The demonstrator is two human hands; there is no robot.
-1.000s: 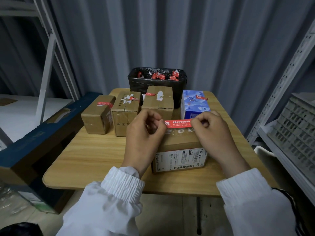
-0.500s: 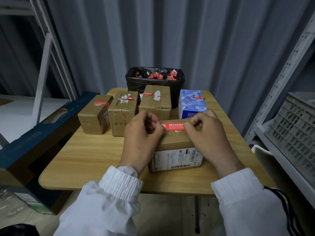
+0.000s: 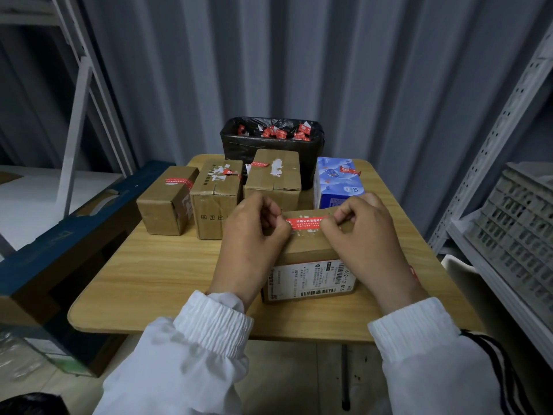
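Both ends of red seal strip [image 3: 305,223] lay hidden under curled fingers of left grip [image 3: 254,238] and right grip [image 3: 366,238]. Left grip covered left side of box [image 3: 306,245]. Print on label [image 3: 311,280] was too small to read. Frame edge cut grey crate [image 3: 520,235].

The labelled box [image 3: 308,250] sits near the front edge of the table [image 3: 143,274], right of its middle. A sealing strip [image 3: 305,223] lies across its top, pinched at its ends by the left hand [image 3: 251,244] and the right hand [image 3: 368,244]. Behind it stand a left box [image 3: 164,205], a middle box [image 3: 215,202] and a right box [image 3: 273,181] in a row, with the tissue pack [image 3: 338,187] to their right and the bin [image 3: 269,145] at the back edge behind them.
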